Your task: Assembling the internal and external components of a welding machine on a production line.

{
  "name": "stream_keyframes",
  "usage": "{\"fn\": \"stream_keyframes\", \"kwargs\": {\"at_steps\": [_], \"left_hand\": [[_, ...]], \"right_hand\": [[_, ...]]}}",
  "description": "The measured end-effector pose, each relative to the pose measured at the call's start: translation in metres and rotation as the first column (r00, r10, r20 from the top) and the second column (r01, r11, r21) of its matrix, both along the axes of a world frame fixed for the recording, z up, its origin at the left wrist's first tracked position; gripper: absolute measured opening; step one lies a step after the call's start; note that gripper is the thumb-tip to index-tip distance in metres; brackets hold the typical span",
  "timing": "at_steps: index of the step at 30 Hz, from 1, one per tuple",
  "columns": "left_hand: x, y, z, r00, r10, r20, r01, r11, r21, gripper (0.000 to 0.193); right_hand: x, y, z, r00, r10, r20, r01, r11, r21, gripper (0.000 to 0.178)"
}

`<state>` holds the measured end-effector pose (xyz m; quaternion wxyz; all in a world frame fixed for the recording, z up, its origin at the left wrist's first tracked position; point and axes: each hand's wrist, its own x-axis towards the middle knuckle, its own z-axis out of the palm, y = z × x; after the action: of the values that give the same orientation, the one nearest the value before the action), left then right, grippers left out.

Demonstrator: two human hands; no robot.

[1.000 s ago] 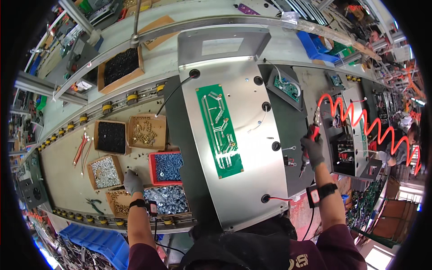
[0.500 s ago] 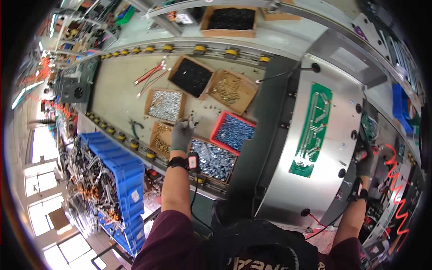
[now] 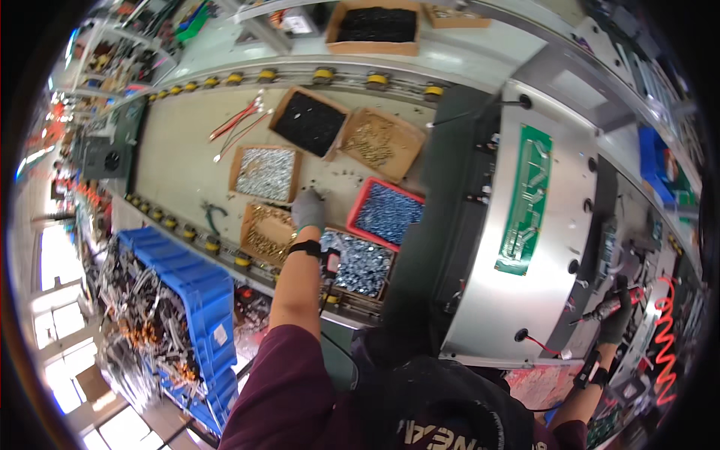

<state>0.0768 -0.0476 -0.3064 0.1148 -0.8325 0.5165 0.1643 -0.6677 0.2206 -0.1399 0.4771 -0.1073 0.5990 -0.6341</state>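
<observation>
My left hand (image 3: 308,209), in a grey glove, is over the bench between a cardboard box of silver small parts (image 3: 265,174) and a red tray of bluish screws (image 3: 388,214). Its fingers are curled down; what they hold, if anything, is hidden. My right hand (image 3: 617,319), gloved in dark grey, grips a red and black power screwdriver (image 3: 609,305) beyond the right edge of the metal panel. The driver's thin bit points left toward that panel (image 3: 559,225). A long green circuit board (image 3: 525,199) lies on the panel.
Boxes of black parts (image 3: 310,124), brass parts (image 3: 381,144), golden parts (image 3: 268,232) and shiny fasteners (image 3: 357,264) surround my left hand. Pliers (image 3: 212,217) and red wires (image 3: 236,124) lie farther left. A blue bin (image 3: 184,274) stands beside the bench. A red coiled hose (image 3: 664,322) hangs at right.
My left hand has turned fingers-down, and the pale pieces at its fingertips no longer show. My right hand has come nearer to me, and the screwdriver in it now shows plainly.
</observation>
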Motion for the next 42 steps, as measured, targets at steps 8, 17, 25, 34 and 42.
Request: {"fn": "stream_keyframes", "kwargs": {"at_steps": [8,17,25,34,42], "left_hand": [[0.04,-0.012,-0.019,0.961,0.045,-0.272,-0.082,0.989,-0.125,0.018],[0.056,0.028,0.001,-0.507,0.187,-0.841,-0.491,0.739,0.461,0.042],[-0.054,0.074,0.102,-0.828,0.118,-0.549,-0.217,0.835,0.506,0.036],[-0.112,0.093,0.167,-0.822,-0.001,-0.57,-0.29,0.862,0.416,0.037],[-0.097,0.111,0.185,-0.696,-0.019,-0.718,-0.315,0.906,0.282,0.043]], "right_hand": [[0.035,0.039,0.011,0.984,-0.113,-0.137,0.124,0.989,0.077,0.041],[0.054,0.077,-0.091,0.709,0.181,-0.681,0.454,0.622,0.638,0.038],[0.077,0.039,-0.058,-0.064,0.54,-0.839,0.474,0.757,0.451,0.076],[0.002,-0.073,-0.103,-0.127,0.757,-0.641,0.31,0.644,0.7,0.087],[-0.05,-0.047,-0.067,0.516,0.237,-0.823,0.027,0.956,0.292,0.043]]}}
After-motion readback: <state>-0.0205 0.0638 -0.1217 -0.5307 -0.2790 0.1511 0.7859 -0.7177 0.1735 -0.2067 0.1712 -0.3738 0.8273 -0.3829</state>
